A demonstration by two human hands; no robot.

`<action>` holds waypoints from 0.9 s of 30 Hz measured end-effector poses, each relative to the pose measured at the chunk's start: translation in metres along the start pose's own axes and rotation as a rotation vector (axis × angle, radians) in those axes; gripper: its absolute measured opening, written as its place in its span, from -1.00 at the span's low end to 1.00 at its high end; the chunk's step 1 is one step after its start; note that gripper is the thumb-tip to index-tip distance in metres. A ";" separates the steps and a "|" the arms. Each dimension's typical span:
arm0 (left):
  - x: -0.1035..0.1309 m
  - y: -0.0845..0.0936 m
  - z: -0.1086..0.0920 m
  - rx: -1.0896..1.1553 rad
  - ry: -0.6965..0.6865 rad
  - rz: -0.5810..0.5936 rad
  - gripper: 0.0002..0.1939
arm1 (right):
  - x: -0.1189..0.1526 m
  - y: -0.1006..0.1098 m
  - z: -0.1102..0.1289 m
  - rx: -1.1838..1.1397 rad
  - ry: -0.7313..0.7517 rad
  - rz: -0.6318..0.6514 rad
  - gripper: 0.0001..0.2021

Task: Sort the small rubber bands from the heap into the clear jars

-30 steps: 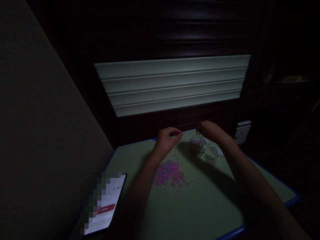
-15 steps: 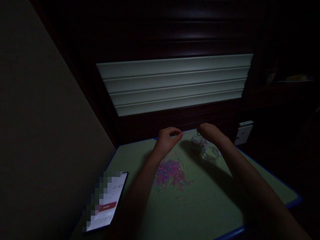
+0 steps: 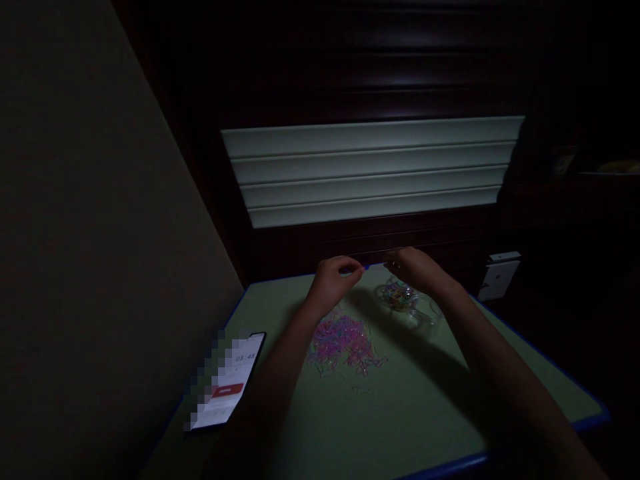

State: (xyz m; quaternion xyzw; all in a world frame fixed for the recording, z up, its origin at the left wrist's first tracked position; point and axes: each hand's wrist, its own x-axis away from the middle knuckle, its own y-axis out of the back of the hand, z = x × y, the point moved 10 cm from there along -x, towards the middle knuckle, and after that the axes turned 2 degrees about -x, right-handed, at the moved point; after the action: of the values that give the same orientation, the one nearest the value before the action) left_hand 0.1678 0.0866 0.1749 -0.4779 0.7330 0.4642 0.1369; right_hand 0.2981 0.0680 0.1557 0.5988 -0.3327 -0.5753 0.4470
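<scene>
Thumb and fingertips pinched together, my left hand (image 3: 331, 285) hovers above a loose pile of small pink and purple rubber bands (image 3: 343, 341) on the table. Whatever sits in that pinch is too small and dim to name. My right hand (image 3: 414, 268) is raised above a clear round container (image 3: 400, 297) of mixed coloured bands. Its fingers are closed and point toward the left hand; a small glint shows at them, but I cannot make out what they hold. A second clear container (image 3: 425, 323) stands beside the first, partly behind the right forearm.
The pale green table (image 3: 320, 433) has a blue rim. A lit phone (image 3: 233, 383) lies on its left side, near the left forearm. A few bands (image 3: 363, 390) lie apart in front of the pile. A dark slatted panel (image 3: 370, 243) rises behind the table.
The right hand has moved slightly left, toward the left hand, and the loop hanging under its fingers is no longer clear. The left hand keeps its pinch. The view has shifted a little.
</scene>
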 end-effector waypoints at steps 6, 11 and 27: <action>0.025 0.019 0.040 -0.127 0.128 -0.026 -0.90 | 0.002 -0.002 0.051 -0.152 0.147 -0.090 -0.82; 0.071 0.033 0.091 -0.221 0.238 -0.056 -0.88 | 0.009 -0.028 0.083 -0.299 0.185 -0.167 -0.81; 0.108 0.024 0.146 -0.406 0.332 0.104 -0.83 | 0.042 -0.088 0.081 -0.456 0.110 -0.375 -0.80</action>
State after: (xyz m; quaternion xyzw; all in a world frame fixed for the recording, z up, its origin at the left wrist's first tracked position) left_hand 0.0577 0.1463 0.0409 -0.5270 0.6608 0.5233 -0.1079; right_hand 0.2127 0.0509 0.0636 0.5642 -0.0537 -0.6743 0.4734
